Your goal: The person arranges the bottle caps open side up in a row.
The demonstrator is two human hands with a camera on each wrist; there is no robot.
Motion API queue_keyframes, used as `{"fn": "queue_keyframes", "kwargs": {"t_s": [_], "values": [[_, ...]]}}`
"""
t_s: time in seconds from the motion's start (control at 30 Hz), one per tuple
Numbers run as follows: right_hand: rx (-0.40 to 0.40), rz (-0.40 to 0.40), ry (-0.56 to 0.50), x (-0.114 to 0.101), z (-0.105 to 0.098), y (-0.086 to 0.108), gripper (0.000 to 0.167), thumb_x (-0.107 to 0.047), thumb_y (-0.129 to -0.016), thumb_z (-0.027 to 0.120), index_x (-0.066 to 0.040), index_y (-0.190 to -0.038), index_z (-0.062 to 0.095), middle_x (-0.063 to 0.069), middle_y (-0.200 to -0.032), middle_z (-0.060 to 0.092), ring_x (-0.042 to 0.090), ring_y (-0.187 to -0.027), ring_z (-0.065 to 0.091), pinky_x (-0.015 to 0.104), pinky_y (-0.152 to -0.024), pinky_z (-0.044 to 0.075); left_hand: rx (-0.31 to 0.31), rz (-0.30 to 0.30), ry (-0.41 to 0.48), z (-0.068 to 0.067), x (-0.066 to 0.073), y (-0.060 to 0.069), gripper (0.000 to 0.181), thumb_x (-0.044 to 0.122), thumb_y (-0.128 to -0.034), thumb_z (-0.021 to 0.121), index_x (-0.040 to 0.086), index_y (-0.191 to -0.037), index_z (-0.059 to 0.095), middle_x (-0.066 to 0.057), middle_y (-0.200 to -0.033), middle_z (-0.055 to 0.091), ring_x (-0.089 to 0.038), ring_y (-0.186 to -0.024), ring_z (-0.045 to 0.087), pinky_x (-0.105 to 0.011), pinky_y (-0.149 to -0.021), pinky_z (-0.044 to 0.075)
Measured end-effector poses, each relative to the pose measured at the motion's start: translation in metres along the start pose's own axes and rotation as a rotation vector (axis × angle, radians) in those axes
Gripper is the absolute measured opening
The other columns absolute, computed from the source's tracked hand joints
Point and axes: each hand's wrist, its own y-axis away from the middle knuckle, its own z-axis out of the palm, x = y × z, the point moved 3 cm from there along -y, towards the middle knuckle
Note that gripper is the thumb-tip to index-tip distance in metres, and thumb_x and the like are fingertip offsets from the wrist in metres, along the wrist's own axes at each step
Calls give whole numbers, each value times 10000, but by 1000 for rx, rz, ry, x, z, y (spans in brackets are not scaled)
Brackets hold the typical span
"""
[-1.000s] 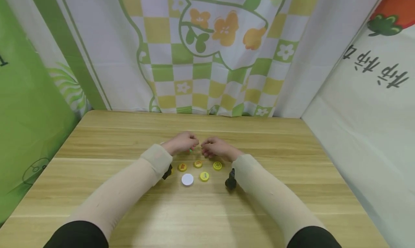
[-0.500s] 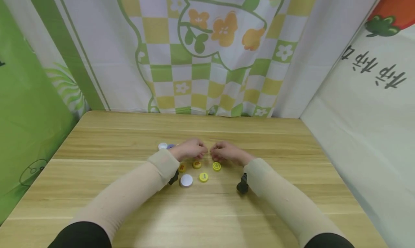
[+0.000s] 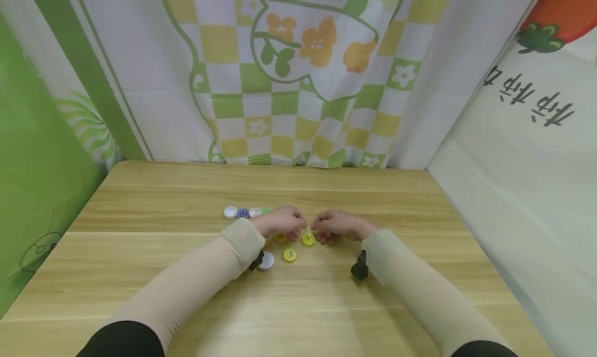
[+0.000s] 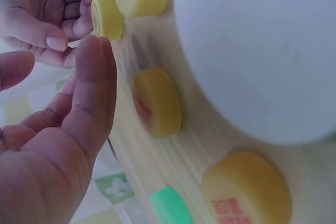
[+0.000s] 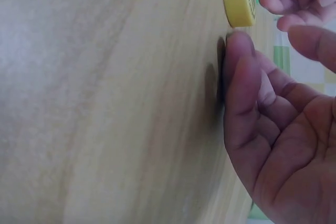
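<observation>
The left hand (image 3: 282,220), loose and empty, is near an orange cap (image 4: 157,102); the right hand (image 3: 339,225), relaxed too, grips nothing, just beside a yellow cap (image 3: 308,240) on the desk (image 3: 298,308).

The wood-grained worktop (image 3: 298,315) is backed at the far side by a curtain (image 3: 308,93) printed with checks (image 3: 218,43) and orange flowers (image 3: 318,43), and flanked left by a green sheet (image 3: 42,129), right by a white sheet (image 3: 527,181) marked with dark characters (image 3: 552,109).

Past the far edge of my wood-grain bench (image 3: 275,315) I see a checkered floral curtain (image 3: 303,124); left, a green cloth (image 3: 37,155); right, a white cloth (image 3: 522,181) with dark characters.
</observation>
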Motion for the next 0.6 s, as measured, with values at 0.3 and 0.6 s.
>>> {"fn": "queue_keyframes", "kwargs": {"t_s": [0.3,0.6], "values": [[-88,68,-44,5,4,2,431,-33,-908,720,0,-1306,557,100,-900,698,165,-804,651,278,-683,567,-21,-35,-2,7,-4,-4,242,124,-1007,583,-44,-1171,640,-130,-953,671,-187,-787,657,-268,-727,587],[-56,43,-21,6,8,0,425,-14,-908,718,2,-1297,549,97,-901,723,158,-785,666,268,-661,563,-54,-47,-79,6,-4,-4,295,271,-1053,593,-6,-975,656,-88,-882,679,-208,-814,708,-289,-767,569]]}}
